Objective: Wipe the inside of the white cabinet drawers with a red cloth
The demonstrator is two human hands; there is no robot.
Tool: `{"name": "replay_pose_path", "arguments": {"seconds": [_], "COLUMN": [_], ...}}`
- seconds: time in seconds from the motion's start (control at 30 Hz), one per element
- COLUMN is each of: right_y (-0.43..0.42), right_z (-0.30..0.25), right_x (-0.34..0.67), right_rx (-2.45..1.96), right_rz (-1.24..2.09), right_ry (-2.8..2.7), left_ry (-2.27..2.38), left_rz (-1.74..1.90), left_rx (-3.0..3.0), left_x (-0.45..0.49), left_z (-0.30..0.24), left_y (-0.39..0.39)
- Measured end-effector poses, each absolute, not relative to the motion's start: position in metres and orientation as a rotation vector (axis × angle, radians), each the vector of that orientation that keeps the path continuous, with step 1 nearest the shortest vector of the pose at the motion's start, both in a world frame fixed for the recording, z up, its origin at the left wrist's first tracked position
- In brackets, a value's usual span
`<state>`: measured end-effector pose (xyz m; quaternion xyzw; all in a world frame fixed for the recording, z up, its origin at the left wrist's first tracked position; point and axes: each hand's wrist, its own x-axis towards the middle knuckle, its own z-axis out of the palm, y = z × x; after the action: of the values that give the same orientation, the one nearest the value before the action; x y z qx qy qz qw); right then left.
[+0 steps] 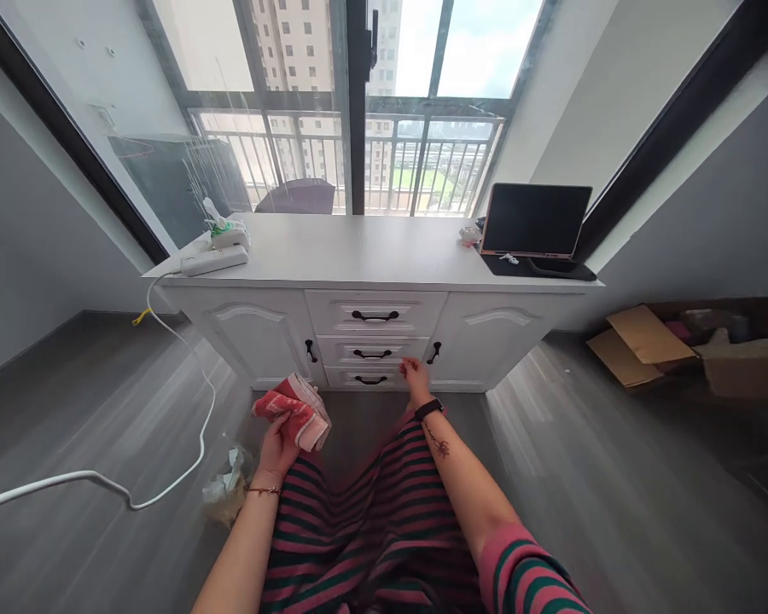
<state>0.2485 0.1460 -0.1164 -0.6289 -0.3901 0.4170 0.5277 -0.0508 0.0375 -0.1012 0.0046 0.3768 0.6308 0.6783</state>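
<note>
A red and white cloth (298, 411), folded and bunched, is gripped in my left hand (279, 445), low in front of the white cabinet (256, 333). My right hand (415, 375) hovers by the right end of the lower drawers (342, 351), near the black handle (433, 352) of the right door. Its fingers are curled together, and I see nothing in them. Three drawers with black handles sit in the middle of the cabinet; drawers and doors are all closed.
On the cabinet top stand a tablet-like black screen (538, 220) on a dark mat (538, 268) and a white power strip (214, 260). Its white cable (201, 443) trails over the floor. A plastic bag (227, 490) lies at left, an open cardboard box (653, 341) at right.
</note>
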Motion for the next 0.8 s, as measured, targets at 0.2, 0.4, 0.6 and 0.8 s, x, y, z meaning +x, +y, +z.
{"name": "replay_pose_path", "arguments": {"seconds": [0.2, 0.4, 0.6, 0.8], "right_y": [0.048, -0.014, -0.009, -0.012], "right_z": [-0.105, -0.12, -0.119, -0.121], "right_x": [0.277, 0.271, 0.266, 0.267], "right_rx": [-1.512, -1.6, -1.66, -1.689], "right_rz": [0.774, 0.429, 0.284, 0.245], "right_ry": [-1.127, -1.459, -1.587, -1.653], "left_ry": [0.778, 0.772, 0.802, 0.777], "left_rz": [1.399, 1.343, 1.257, 1.271], "left_rx": [0.057, 0.124, 0.181, 0.129], "left_x": [-0.031, -0.028, -0.021, -0.027], "left_z": [-0.087, -0.078, -0.072, -0.075], "left_y": [0.035, 0.035, 0.025, 0.021]}}
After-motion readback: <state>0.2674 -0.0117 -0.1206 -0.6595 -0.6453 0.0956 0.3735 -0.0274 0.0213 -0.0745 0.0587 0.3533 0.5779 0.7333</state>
